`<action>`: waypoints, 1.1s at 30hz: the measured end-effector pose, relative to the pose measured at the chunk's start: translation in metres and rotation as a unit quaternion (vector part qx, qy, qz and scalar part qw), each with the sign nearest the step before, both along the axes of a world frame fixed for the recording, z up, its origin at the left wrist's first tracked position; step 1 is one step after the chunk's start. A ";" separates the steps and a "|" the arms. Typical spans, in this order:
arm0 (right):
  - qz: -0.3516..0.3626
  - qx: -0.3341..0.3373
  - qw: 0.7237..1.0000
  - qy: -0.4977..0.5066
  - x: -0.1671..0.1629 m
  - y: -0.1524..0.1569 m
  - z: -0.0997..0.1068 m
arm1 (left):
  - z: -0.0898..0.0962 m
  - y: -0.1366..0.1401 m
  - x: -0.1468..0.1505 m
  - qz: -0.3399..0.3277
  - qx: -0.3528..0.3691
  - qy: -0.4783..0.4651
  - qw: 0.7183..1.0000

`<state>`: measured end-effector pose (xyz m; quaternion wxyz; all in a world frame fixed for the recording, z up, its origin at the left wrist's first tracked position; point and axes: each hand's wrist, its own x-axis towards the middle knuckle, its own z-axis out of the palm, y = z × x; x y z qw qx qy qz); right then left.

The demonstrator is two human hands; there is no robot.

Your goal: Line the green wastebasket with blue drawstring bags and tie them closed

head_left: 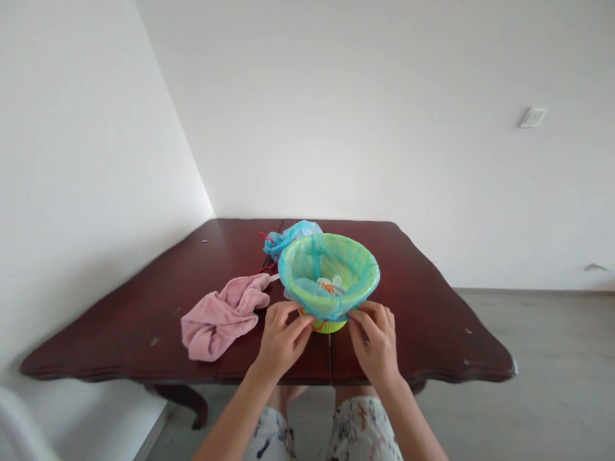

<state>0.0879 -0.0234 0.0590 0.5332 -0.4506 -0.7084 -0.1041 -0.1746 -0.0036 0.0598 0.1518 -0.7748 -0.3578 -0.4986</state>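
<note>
A yellow-green mesh waste basket (328, 327) stands near the front of the table, lined with a thin blue plastic bag (331, 312) folded over its rim. Crumpled white and orange litter (331, 286) lies inside. My left hand (284, 336) pinches the bag's edge at the front left of the rim, by a red drawstring. At the front right, my right hand (373, 336) pinches the same edge between thumb and fingers.
A pink cloth (223, 317) lies crumpled left of the basket. Behind the basket is another blue bag (293, 237) with red strings. The dark red wooden table (423, 320) has a wavy edge and meets white walls at the left and back.
</note>
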 end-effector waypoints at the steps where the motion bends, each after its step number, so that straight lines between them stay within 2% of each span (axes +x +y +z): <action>1: 0.014 0.000 1.000 -0.003 0.001 -0.001 0.005 | 0.001 -0.001 0.001 -0.020 0.002 -0.004 1.000; 4: 0.077 -0.006 0.997 -0.004 0.003 -0.006 0.021 | 0.003 -0.005 0.007 -0.067 0.021 -0.013 0.997; 9: 0.187 -0.040 0.981 -0.033 0.011 -0.004 0.046 | 0.018 -0.004 0.015 -0.017 0.020 0.011 1.000; 13: 0.194 -0.071 0.978 -0.021 0.021 0.005 0.061 | 0.043 -0.005 0.011 -0.047 0.015 -0.014 0.999; 15: 0.195 -0.116 0.974 0.012 0.023 0.008 0.071 | 0.054 -0.006 0.013 -0.071 -0.001 -0.008 0.997; 19: 0.292 -0.220 0.930 0.017 0.016 0.010 0.102 | 0.066 -0.004 0.029 -0.067 -0.045 0.042 0.996; 21: 0.336 -0.246 0.909 -0.010 0.013 0.009 0.117 | 0.069 -0.001 0.034 -0.080 -0.053 0.051 0.994; 23: 0.335 -0.249 0.908 -0.036 0.012 0.007 0.125 | 0.072 0.001 0.032 -0.101 -0.045 0.050 0.993; 25: 0.303 -0.232 0.922 -0.059 0.015 0.005 0.125 | 0.074 0.002 0.023 -0.096 -0.034 0.049 0.994; 29: 0.225 -0.193 0.950 -0.099 0.024 0.004 0.110 | 0.076 0.005 -0.011 -0.033 -0.027 0.024 0.999; 33: 0.179 -0.173 0.958 -0.139 0.037 0.009 0.099 | 0.078 0.019 -0.048 0.026 -0.036 -0.049 0.998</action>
